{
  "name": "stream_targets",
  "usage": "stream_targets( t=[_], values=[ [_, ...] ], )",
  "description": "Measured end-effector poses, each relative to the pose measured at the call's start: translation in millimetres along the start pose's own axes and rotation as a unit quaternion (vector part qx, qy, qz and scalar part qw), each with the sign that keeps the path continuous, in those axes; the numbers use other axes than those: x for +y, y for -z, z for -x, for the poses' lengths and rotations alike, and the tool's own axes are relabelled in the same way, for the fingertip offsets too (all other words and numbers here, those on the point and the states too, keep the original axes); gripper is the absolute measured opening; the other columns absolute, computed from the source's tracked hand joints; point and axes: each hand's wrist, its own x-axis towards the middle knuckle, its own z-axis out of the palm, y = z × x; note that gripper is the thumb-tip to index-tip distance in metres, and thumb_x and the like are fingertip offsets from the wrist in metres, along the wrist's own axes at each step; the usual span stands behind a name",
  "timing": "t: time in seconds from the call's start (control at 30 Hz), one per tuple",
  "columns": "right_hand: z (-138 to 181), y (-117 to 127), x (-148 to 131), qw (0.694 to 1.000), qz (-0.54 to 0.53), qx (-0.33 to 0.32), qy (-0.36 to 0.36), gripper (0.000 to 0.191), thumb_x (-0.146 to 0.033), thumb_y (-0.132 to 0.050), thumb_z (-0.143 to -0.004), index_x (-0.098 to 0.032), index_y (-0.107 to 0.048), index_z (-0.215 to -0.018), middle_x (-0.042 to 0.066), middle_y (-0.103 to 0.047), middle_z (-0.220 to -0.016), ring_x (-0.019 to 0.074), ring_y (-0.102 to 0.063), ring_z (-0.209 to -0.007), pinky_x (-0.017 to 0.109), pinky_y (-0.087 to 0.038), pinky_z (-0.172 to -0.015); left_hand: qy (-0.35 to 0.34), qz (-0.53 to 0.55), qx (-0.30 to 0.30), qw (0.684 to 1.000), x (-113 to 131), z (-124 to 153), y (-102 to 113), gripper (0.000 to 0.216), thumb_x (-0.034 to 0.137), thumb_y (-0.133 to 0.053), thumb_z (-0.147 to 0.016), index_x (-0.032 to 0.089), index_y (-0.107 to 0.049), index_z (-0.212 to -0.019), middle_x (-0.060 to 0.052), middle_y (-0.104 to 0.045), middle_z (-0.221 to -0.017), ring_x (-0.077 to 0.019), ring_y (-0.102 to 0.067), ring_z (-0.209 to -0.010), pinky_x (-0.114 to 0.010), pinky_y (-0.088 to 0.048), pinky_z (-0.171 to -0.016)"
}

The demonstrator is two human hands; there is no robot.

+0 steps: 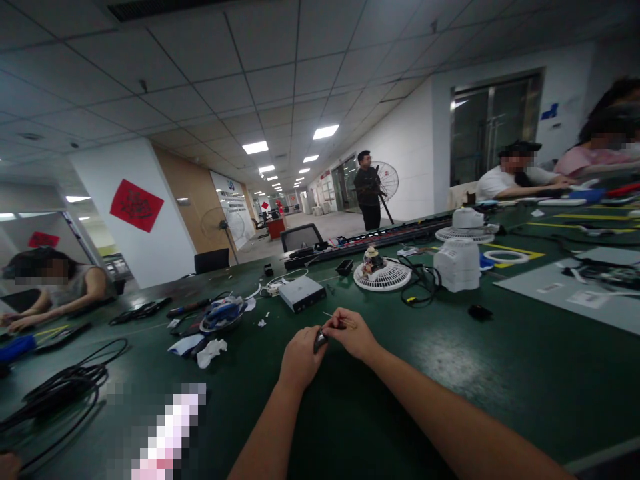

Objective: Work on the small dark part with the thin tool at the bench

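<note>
In the middle of the head view my two hands meet above the green table. My left hand [299, 360] is closed around a small dark, rounded part [321, 340] with a shiny side; its exact kind does not show. Close against it on the right, my right hand [354, 335] is closed in a pinch, its fingertips at the part's upper edge. A thin pale rod [327, 314] sticks out past the right fingers, and something yellowish shows between them, too small to name. Beyond the hands lies a silver box-shaped drive [301, 293] with a black front.
Behind stand a white fan grille [383, 275] with an exposed motor, a white fan housing [456, 265] and a small black tray [345, 267]. Tools and cloths lie left near a blue-filled bowl [223, 315]. Black cables [65, 387] coil farther left. Other people sit at both sides.
</note>
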Motion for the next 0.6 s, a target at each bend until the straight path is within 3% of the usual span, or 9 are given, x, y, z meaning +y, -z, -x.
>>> stream_targets(
  t=[0.23,0.53,0.6],
  values=[
    [-0.2,2.9,1.4,1.000,-0.011,-0.026,-0.006,0.033,-0.026,-0.081,-0.058,-0.019,-0.048,-0.064,0.000,-0.067,-0.071,0.0154,-0.063,-0.069,0.030,-0.050,-0.069,0.023,-0.073,-0.022,0.997,0.4,0.8,0.7,0.030,0.036,-0.052,-0.091,0.024,-0.055,-0.118,-0.004,-0.066,-0.098,-0.0200,-0.060,-0.089,-0.030,-0.043,-0.079],
    [1.4,12.5,6.1,0.988,0.153,-0.032,0.010,0.020,-0.017,-0.071,-0.064,-0.018,-0.052,-0.067,-0.004,-0.056,-0.066,0.0102,-0.050,-0.059,0.022,-0.040,-0.055,-0.008,-0.076,-0.033,0.997,-0.6,0.2,1.9,0.027,0.030,-0.050,-0.092,0.023,-0.054,-0.118,-0.004,-0.066,-0.108,-0.0193,-0.059,-0.092,-0.031,-0.040,-0.081],
    [2.0,13.6,5.0,0.988,0.148,-0.037,0.006,0.021,-0.016,-0.071,-0.063,-0.018,-0.051,-0.069,-0.004,-0.057,-0.068,0.0105,-0.051,-0.060,0.023,-0.041,-0.057,-0.019,-0.078,-0.043,0.996,0.3,0.3,3.0,0.027,0.028,-0.050,-0.092,0.023,-0.054,-0.118,-0.004,-0.066,-0.106,-0.0189,-0.058,-0.093,-0.031,-0.039,-0.083]
  ],
)
